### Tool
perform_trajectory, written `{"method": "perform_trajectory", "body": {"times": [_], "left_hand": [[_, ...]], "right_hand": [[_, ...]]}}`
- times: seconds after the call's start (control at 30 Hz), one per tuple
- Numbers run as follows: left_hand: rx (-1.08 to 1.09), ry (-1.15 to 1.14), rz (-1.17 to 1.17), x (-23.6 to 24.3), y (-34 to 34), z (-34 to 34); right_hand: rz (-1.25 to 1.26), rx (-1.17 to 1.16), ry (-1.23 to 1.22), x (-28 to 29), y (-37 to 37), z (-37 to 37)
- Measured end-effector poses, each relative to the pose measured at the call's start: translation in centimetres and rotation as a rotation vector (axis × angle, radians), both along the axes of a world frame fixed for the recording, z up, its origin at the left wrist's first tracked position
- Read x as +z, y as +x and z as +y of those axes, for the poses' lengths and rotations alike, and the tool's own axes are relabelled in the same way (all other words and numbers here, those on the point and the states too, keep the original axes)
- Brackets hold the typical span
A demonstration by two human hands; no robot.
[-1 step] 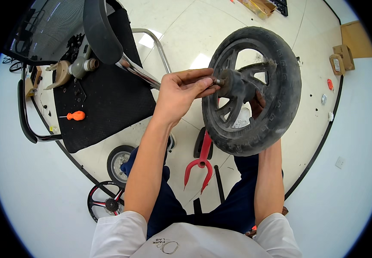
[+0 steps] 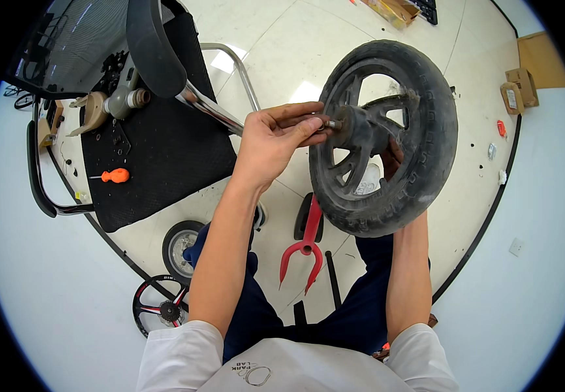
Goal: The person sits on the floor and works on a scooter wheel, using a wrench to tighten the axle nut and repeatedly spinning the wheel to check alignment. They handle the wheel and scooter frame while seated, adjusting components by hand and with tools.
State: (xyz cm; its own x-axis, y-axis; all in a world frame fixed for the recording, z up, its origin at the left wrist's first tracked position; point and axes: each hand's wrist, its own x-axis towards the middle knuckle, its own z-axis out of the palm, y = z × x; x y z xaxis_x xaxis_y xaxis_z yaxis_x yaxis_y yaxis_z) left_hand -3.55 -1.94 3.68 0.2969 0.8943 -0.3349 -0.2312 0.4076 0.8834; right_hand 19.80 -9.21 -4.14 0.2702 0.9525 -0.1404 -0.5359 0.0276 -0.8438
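A worn black wheel (image 2: pixel 429 140) with a rubber tyre and dark spokes is held up, tilted, in front of me at right of centre. A short metal axle (image 2: pixel 336 125) sticks out of its hub toward the left. At that axle's end, my left hand (image 2: pixel 276 140) is closed, thumb and fingers pinching a small round metal piece (image 2: pixel 325 123) that they partly cover. Behind the wheel, my right hand (image 2: pixel 392 160) supports it from the far side. Some of its fingers show between the spokes; the rest is hidden by the tyre.
A black chair (image 2: pixel 165 150) at left bears an orange-handled screwdriver (image 2: pixel 116 176), a grey-beige tool (image 2: pixel 119 101) and small loose parts. On the floor are a red fork (image 2: pixel 306 247), a small wheel (image 2: pixel 181 251) and a spoked wheel (image 2: pixel 148 307). Cardboard boxes (image 2: pixel 520 88) stand far right.
The wheel has tilted very slightly to the right. My left fingers have shifted a little at the axle's end. Everything else looks the same.
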Motion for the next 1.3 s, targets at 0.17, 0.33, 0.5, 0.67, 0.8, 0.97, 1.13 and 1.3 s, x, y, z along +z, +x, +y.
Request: {"method": "perform_trajectory", "body": {"times": [0.17,0.33,0.5,0.67,0.8,0.97,1.13,1.3], "left_hand": [[-0.014,-0.029,-0.018,-0.2,-0.4,0.1],[0.003,-0.123,-0.084,-0.3,-0.3,0.1],[0.016,-0.119,-0.075,-0.8,-0.2,0.1],[0.074,-0.152,-0.063,-0.9,0.3,-0.2],[0.055,-0.111,0.037,-0.1,0.5,-0.4],[0.001,0.003,0.066,0.3,0.1,-0.6],[-0.057,0.071,0.134,-0.2,-0.2,-0.6],[-0.089,0.138,0.32,0.2,-0.4,-0.3]], "right_hand": [[-0.015,-0.052,-0.04,0.8,-0.7,0.2],[0.08,-0.015,-0.019,0.0,0.1,0.3],[-0.003,-0.046,-0.129,1.1,-0.5,0.1],[0.05,-0.048,-0.015,0.9,-0.7,0.3],[0.039,0.04,0.103,2.1,-1.1,0.6],[0.004,-0.019,0.019,3.1,-1.7,0.7],[-0.031,-0.009,0.031,3.3,-2.1,0.7],[0.049,-0.099,-0.053,2.1,-1.3,0.8]]}}
